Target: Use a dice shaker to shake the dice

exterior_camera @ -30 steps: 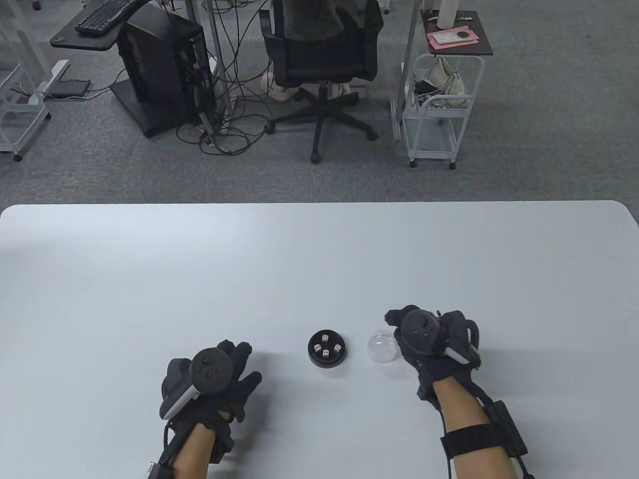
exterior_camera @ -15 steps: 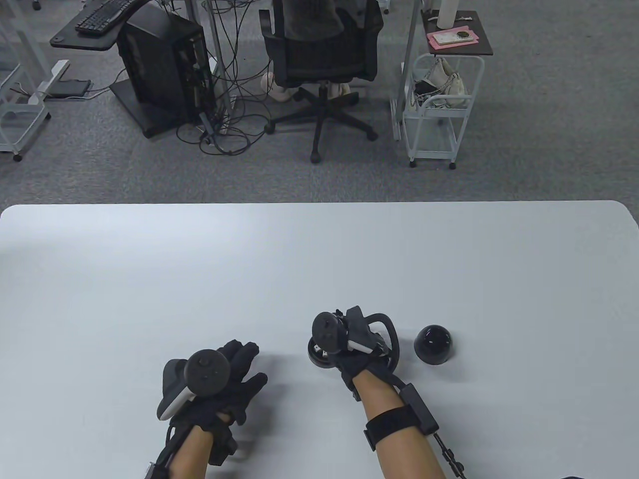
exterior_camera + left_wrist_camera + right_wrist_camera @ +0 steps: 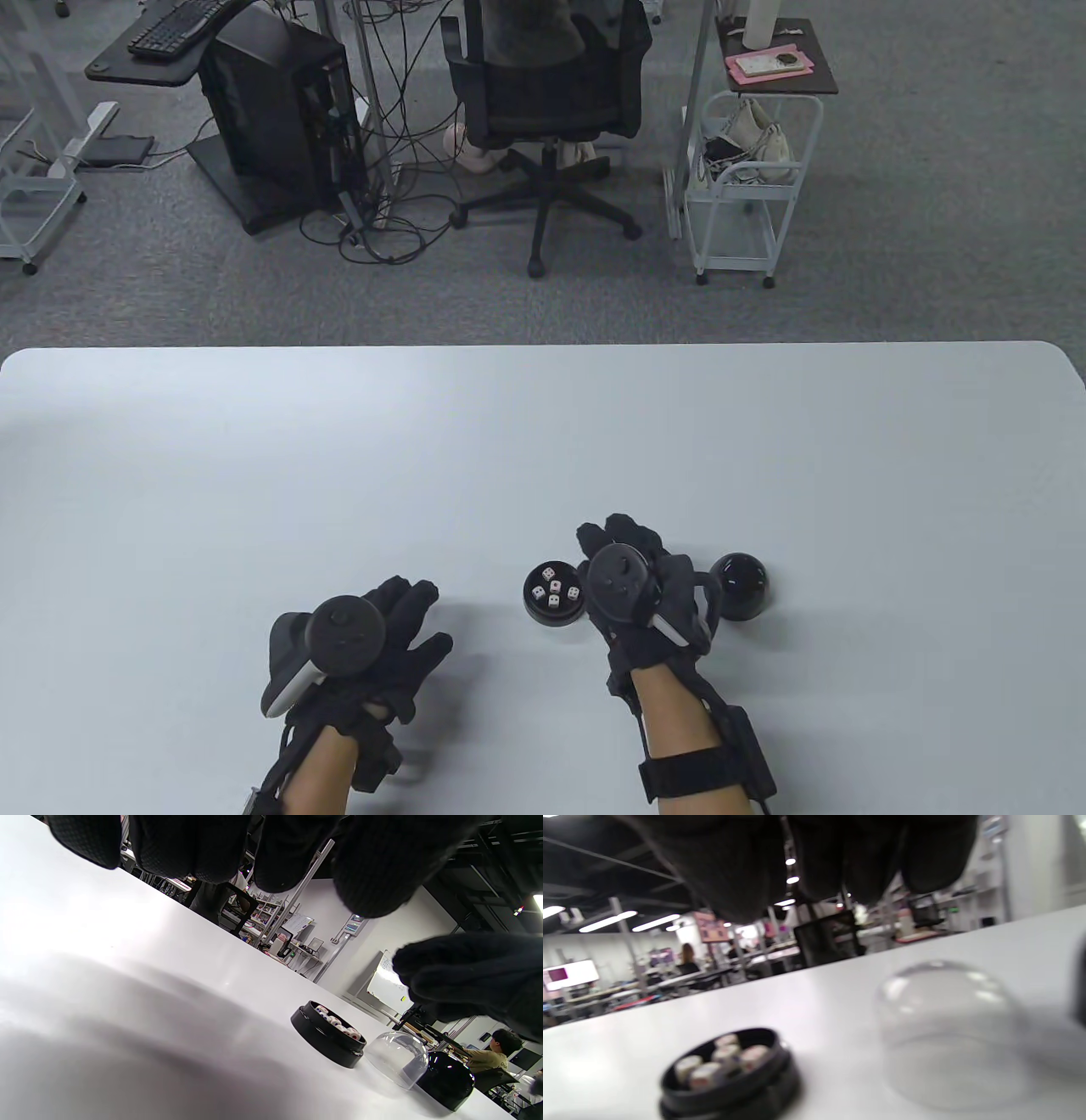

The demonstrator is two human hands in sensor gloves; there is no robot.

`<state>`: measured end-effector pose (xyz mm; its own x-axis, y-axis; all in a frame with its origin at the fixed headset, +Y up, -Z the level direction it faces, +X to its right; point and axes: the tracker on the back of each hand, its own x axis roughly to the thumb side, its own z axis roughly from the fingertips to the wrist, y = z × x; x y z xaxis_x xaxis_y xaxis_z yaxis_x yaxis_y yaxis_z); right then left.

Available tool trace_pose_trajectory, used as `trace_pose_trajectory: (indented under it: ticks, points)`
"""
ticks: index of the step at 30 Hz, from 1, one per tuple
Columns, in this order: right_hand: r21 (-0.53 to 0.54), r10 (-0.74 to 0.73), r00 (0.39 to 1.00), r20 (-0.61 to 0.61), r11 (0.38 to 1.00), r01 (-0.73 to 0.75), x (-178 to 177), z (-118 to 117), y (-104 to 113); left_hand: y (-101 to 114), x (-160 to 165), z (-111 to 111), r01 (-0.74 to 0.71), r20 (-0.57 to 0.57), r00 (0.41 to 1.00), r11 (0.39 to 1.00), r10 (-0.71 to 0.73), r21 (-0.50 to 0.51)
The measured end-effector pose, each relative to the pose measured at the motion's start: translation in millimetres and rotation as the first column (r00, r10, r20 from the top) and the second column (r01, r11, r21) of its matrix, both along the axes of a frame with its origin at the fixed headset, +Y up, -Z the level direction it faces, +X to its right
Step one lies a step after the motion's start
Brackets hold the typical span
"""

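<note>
The round black dish (image 3: 554, 601) sits on the white table (image 3: 543, 441) near the person, with five little white dice (image 3: 553, 587) in it and no lid on top. Just to its right stands the clear dome (image 3: 396, 1057) on the table, under the right hand (image 3: 640, 594), which floats above it with fingers loose and holding nothing, and the shiny black dome (image 3: 740, 586) stands just right of that. The left hand (image 3: 365, 658) is well off to the left of the dish, fingers spread loose over the table, holding nothing.
</note>
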<state>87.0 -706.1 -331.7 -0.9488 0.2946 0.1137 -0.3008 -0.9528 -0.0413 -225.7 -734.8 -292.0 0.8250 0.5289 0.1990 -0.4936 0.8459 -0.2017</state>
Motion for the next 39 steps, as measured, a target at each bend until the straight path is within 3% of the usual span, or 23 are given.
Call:
trace_pose_trajectory:
  ticks: [6, 15, 24, 30, 33, 36, 39]
  points:
    - [-0.161, -0.004, 0.992, 0.125, 0.987, 0.024, 20.5, 0.6, -28.2, -0.3, -1.3, 0.1, 0.004, -0.006, 1.000, 1.000, -0.004, -0.003]
    - [-0.309, 0.075, 0.993, 0.092, 0.950, -0.043, 10.9, -10.8, -50.2, -4.4, -5.0, -1.8, 0.009, -0.023, 1.000, 1.000, -0.010, -0.024]
    - [-0.277, 0.031, 0.997, 0.067, 0.961, -0.012, 14.6, -15.9, -56.2, -9.0, -3.2, -3.9, 0.025, -0.023, 0.999, 0.999, -0.026, -0.048]
    - [-0.069, -0.018, 1.000, 0.024, 0.997, 0.020, 10.7, -12.8, -46.5, -8.8, -2.5, -4.1, 0.034, -0.028, 0.999, 0.998, -0.036, -0.054]
    - [0.046, -0.100, 0.993, -0.069, 0.994, 0.103, -3.5, -6.7, -35.1, -8.4, -1.8, -4.1, 0.031, -0.028, 0.999, 0.998, -0.032, -0.056]
    - [0.076, -0.136, 0.979, -0.155, 0.986, 0.149, -19.3, -4.4, -29.8, -8.3, -1.5, -4.0, 0.034, -0.026, 0.999, 0.998, -0.036, -0.054]
    - [0.041, -0.151, 0.971, -0.186, 0.986, 0.162, -37.2, -7.7, -26.0, -8.0, -2.4, -4.2, 0.043, -0.030, 0.999, 0.998, -0.044, -0.047]
